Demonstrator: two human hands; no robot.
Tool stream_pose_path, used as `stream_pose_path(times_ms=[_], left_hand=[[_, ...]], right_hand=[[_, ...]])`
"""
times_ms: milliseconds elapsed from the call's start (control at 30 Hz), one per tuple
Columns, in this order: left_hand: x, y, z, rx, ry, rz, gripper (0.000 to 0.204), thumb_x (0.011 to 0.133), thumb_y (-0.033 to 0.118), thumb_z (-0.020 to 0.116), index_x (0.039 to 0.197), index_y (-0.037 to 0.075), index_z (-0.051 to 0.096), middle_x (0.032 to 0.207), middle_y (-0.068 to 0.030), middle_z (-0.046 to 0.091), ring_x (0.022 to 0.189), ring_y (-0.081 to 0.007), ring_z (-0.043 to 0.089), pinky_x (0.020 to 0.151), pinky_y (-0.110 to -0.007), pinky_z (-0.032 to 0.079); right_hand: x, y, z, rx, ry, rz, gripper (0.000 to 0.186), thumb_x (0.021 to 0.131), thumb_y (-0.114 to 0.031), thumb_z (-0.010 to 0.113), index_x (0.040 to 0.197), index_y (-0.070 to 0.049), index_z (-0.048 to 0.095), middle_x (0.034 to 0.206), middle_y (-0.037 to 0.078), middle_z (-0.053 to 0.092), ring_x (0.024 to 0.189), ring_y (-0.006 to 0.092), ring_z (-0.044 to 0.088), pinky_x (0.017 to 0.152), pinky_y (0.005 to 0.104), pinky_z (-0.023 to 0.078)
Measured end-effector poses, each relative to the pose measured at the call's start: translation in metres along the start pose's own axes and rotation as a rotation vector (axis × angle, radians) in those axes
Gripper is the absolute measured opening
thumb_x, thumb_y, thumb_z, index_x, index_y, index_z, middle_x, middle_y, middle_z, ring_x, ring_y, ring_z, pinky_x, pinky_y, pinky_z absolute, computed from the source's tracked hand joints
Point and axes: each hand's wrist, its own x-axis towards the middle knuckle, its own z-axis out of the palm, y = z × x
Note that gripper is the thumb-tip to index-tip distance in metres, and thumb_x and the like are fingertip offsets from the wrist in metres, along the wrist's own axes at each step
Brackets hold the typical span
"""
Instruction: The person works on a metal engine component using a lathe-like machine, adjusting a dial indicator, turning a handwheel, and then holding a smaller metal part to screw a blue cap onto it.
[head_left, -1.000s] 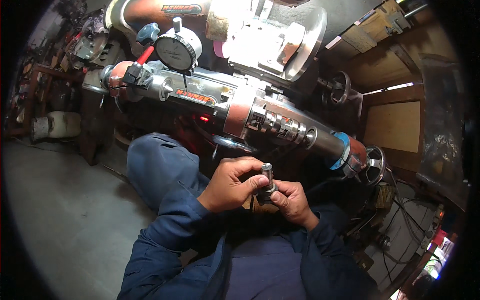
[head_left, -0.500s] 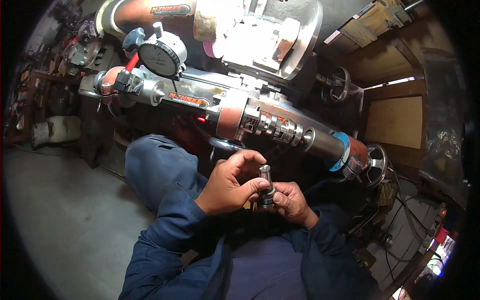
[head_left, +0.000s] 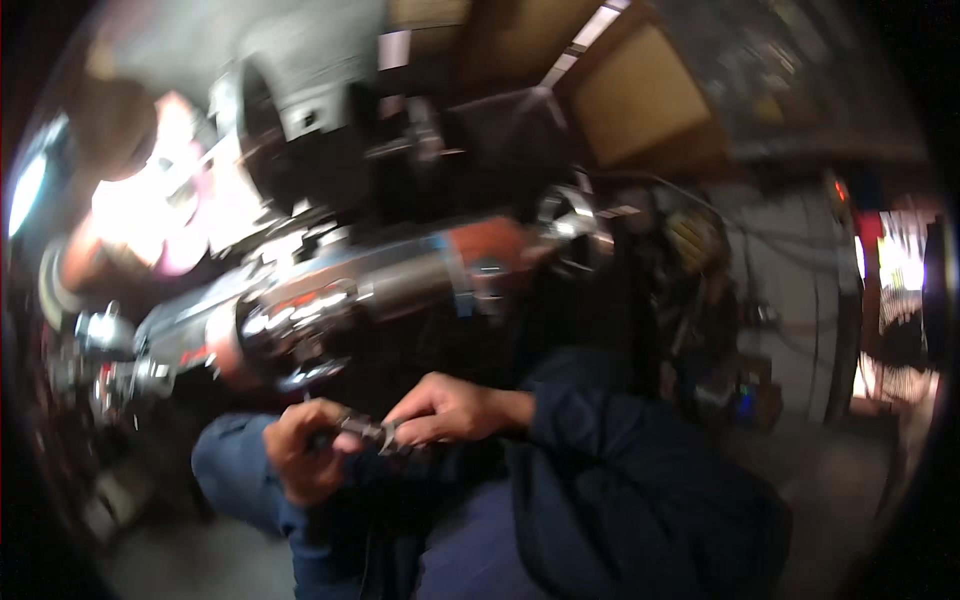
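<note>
The picture is smeared by motion. A small stepped metal cylinder (head_left: 368,431) lies between my two hands, tilted low in front of my chest. My left hand (head_left: 304,452) has its fingers wrapped round one end, partly covering it. At the other end, the thumb and fingers of my right hand (head_left: 443,408) pinch the piece. Both hands are in front of the machine, below its shiny ringed workpiece (head_left: 305,318), and apart from it.
The machine's grey sleeve (head_left: 408,285) and orange collar (head_left: 490,248) run toward a handwheel (head_left: 575,228). A large disc (head_left: 258,135) stands behind, beside a bright glare. A wooden panel (head_left: 645,95) is at the back; cables hang along the right wall.
My view has swung to the right, so the machine appears farther left. The metal cylinder went from nearly upright to lying sideways, with my hands now at opposite ends of it.
</note>
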Motion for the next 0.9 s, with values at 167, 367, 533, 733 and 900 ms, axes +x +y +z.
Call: stream_pose_path(times_ms=[167,367,533,733,900], left_hand=[[0.021,0.031,0.014,0.145,-0.333,0.138,0.055,0.086,0.056,0.07,0.08,0.002,0.059,0.071,-0.0102,0.067,0.06,-0.0199,0.062,0.056,-0.031,0.046],[0.017,0.031,0.032,0.053,-0.18,0.33,0.057,0.089,0.057,0.066,0.079,0.005,0.046,0.07,-0.0124,0.066,0.063,-0.0203,0.062,0.059,-0.031,0.048],[0.026,0.054,0.052,0.034,-0.382,0.336,0.055,0.093,0.056,0.062,0.081,0.006,0.042,0.075,-0.0154,0.067,0.066,-0.0206,0.063,0.06,-0.032,0.047],[0.017,0.053,0.11,-0.3,-0.358,0.11,0.057,0.091,0.059,0.061,0.085,0.006,0.043,0.096,-0.0218,0.065,0.091,-0.0259,0.062,0.077,-0.036,0.048],[-0.001,0.044,0.16,-0.624,-0.388,-0.081,0.049,0.096,0.057,0.053,0.097,0.008,0.047,0.091,-0.0071,0.056,0.08,-0.0206,0.058,0.08,-0.039,0.056]], right_hand=[[-0.015,0.028,0.004,0.21,-0.064,-0.112,0.033,0.099,-0.029,0.064,0.107,0.002,0.072,0.085,0.003,0.071,0.074,0.0075,0.062,0.069,0.0237,0.05],[-0.046,0.016,0.021,0.221,-0.064,-0.261,0.037,0.1,-0.033,0.061,0.104,0.003,0.071,0.087,0.005,0.072,0.076,0.0102,0.065,0.068,0.0263,0.055],[-0.082,0.014,0.022,0.313,-0.011,-0.244,0.041,0.101,-0.038,0.059,0.101,0.001,0.07,0.087,0.006,0.071,0.079,0.012,0.067,0.068,0.0271,0.056],[-0.109,0.026,0.017,0.334,0.088,-0.447,0.043,0.101,-0.043,0.057,0.104,-0.003,0.069,0.092,0.007,0.072,0.076,0.0114,0.066,0.067,0.0276,0.054],[-0.131,0.028,0.005,0.042,0.252,-0.476,0.04,0.1,-0.041,0.059,0.107,-0.004,0.069,0.092,0.006,0.072,0.076,0.0116,0.066,0.067,0.0281,0.053]])
